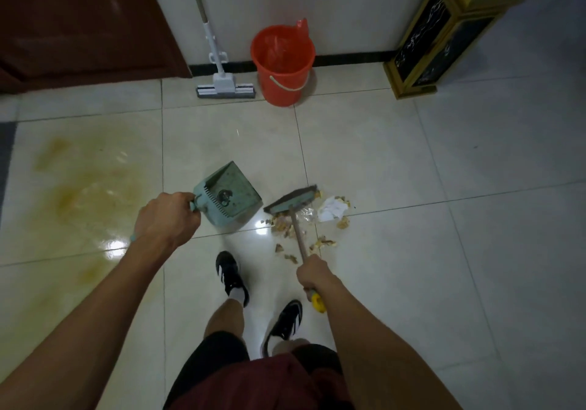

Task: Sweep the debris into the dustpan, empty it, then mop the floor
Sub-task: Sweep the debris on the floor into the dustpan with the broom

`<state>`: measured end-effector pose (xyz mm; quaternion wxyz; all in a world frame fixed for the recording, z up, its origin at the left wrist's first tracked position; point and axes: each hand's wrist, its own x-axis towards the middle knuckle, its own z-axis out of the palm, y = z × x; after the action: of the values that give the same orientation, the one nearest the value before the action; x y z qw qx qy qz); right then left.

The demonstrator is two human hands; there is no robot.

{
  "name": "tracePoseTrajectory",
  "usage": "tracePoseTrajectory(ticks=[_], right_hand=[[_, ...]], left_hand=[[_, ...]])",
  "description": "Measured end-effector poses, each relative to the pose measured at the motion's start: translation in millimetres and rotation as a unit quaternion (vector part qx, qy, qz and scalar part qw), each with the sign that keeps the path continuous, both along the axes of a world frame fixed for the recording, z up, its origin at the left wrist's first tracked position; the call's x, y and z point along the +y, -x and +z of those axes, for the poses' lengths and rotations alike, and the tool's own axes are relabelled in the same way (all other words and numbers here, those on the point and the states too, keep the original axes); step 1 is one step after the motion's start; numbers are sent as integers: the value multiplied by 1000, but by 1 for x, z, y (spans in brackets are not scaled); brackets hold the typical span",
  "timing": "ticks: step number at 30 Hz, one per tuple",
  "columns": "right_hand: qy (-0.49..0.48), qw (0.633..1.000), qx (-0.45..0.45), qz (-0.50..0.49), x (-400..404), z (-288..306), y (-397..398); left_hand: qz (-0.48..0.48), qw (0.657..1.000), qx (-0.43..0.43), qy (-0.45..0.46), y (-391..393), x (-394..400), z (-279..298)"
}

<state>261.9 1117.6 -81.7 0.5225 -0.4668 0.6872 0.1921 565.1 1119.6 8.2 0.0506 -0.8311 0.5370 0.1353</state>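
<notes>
Debris (304,229) lies scattered on the floor (412,206), just ahead of my shoes (230,275). My right grip (312,275) is clamped on the broom (291,203) handle, its head resting among the debris. My left grip (168,218) is clamped on the dustpan (231,192) handle, pan just left of the broom head. Farther left, a yellow spill (82,187). Against the wall stand the mop (222,83) and bucket (282,61).
</notes>
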Motion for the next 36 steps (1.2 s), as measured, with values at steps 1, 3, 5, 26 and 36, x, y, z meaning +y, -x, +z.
tracePoseTrajectory(ticks=[1,3,5,26,36], right_hand=[[-5,1000,5,8,10,3,4],[-10,1000,7,9,28,7,10],[1,1000,4,-2,41,9,13],[105,972,-13,211,24,3,-12],[47,955,38,292,-28,-1,90]], left_hand=[[2,1000,4,2,3,10,3],[12,1000,11,6,6,28,8],[23,1000,13,6,7,44,11],[132,989,39,-47,20,156,5],[145,985,-3,-88,124,136,-13]])
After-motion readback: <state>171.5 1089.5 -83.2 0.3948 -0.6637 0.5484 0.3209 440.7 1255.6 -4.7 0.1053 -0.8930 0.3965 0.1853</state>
